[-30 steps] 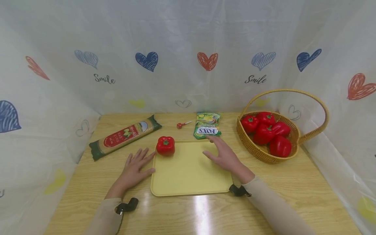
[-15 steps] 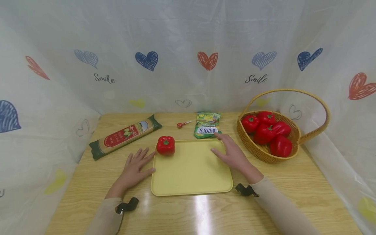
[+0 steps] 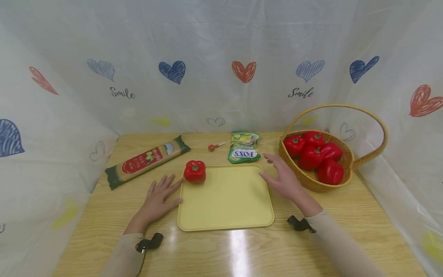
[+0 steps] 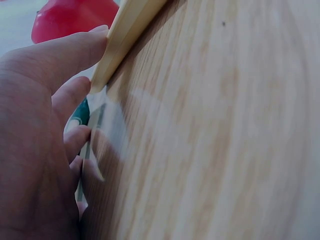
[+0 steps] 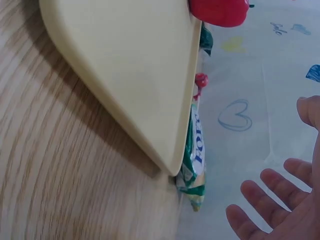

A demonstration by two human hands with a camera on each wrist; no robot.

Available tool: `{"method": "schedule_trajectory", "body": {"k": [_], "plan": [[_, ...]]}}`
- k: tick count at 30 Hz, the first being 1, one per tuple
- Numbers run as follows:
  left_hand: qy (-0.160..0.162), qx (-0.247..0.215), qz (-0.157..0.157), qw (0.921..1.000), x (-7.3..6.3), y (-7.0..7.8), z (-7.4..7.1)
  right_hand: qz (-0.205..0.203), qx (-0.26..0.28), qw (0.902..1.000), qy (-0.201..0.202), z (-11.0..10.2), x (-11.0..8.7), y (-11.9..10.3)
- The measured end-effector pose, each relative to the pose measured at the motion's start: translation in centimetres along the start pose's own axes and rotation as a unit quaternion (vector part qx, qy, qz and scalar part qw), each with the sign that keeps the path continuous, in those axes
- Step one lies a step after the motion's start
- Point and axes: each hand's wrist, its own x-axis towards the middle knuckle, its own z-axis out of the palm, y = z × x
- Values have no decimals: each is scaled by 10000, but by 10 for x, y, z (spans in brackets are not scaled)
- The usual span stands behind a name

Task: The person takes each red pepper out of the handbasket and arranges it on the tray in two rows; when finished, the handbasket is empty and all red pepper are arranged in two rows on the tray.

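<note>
White sheet, wooden table, two empty hands

A white sheet (image 3: 207, 104) printed with hearts and "Smile" rises behind and beside the wooden table (image 3: 194, 254). Near the middle of the table I have a pale yellow tray (image 3: 225, 200), and a red pepper (image 3: 195, 172) sits stem up on its far left corner.

From my head view, the left hand (image 3: 157, 200) lies at the tray's left edge, fingers spread, grasping nothing; in its wrist view a fingertip meets the rim. The right hand (image 3: 285, 181) is beyond the tray's right edge, near the wicker basket (image 3: 297, 176), fingers apart and holding nothing. I cannot tell whether it touches the table.

Toward the table's far right corner, that basket holds five red peppers (image 3: 310, 157). A green Fox's bag (image 3: 243, 148) lies just behind the tray's far edge, and a red lollipop (image 3: 212, 147) lies to its left. A long packet (image 3: 147, 161) slants toward the table's far left corner.
</note>
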Motion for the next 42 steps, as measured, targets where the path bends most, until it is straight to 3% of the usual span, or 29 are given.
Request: {"method": "schedule_trajectory", "body": {"k": [23, 42], "plan": [[-22, 4, -38, 10000, 1, 0, 1, 56, -406, 9982, 438, -41, -7, 23], [55, -5, -8, 10000, 1, 0, 1, 661, -510, 9946, 611, -73, -14, 48]]}}
